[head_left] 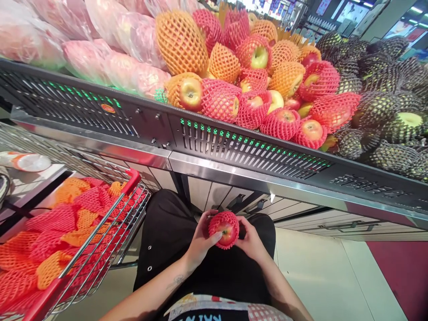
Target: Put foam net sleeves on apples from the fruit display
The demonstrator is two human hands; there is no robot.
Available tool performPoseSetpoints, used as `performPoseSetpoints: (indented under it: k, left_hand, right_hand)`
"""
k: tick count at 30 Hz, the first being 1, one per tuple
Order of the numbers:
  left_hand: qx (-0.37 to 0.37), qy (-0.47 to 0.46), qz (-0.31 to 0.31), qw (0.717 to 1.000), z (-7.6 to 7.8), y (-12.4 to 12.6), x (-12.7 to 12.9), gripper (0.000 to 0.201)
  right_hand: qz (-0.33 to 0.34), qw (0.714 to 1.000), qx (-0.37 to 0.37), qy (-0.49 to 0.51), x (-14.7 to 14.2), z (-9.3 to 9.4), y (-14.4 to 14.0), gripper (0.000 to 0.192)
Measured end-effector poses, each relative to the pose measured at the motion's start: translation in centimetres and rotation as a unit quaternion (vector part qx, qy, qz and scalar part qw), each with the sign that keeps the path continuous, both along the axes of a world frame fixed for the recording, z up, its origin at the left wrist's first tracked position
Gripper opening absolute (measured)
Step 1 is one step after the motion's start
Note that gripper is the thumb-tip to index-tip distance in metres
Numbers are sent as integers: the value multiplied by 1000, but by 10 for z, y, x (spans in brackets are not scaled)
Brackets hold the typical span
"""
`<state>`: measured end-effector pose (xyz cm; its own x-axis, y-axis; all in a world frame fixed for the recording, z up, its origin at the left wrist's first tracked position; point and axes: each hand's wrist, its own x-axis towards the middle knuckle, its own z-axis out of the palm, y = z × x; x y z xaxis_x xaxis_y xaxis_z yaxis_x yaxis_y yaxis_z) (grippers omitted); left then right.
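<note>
I hold an apple (224, 229) wrapped in a red foam net in front of my lap, below the display shelf. My left hand (200, 243) grips it from the left, with the thumb across the net. My right hand (251, 240) cups it from the right, fingers behind the fruit. On the shelf above lies a pile of apples in red and orange foam nets (254, 84).
A shopping cart (100, 240) at my left holds several loose red and orange foam nets. Bagged pink fruit (110, 44) fills the shelf's left part, fruit in dark nets (384, 102) the right. The black shelf edge (234, 147) juts out above my hands.
</note>
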<state>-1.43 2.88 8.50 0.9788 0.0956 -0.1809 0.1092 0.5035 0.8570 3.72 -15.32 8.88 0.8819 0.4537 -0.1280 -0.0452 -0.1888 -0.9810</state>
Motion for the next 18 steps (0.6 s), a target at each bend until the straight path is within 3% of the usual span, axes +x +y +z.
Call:
performPoseSetpoints:
  k: [2,4,6,8,12,15,18]
  left_hand:
    - [46,9,0,999,-1,0,-2,66]
    - [99,11,-4,995,-3,-1,-4,72]
    - [144,0,-24,989,-3,-2,-5,76]
    - [172,-22,-63,983,0,-2,-4,81]
    - [207,-66,-127,968,14,18,3,66]
    - [358,-65,-33,931,30,64,8,54]
    - [532,-44,127,836,49,136,5,49]
  right_hand:
    - [24,993,-68,-97,-5,17,1,104]
    - [69,975,-128,-170,-12,30,6,123]
    - [83,964,-153,-201,-18,35,12,107]
    - [54,962,-143,-228,-18,35,18,89]
    - [-42,946,-87,-311,1,47,12,83]
    - [-153,895,-65,-413,31,89,-4,78]
    - [-250,807,-50,-533,69,158,-21,81]
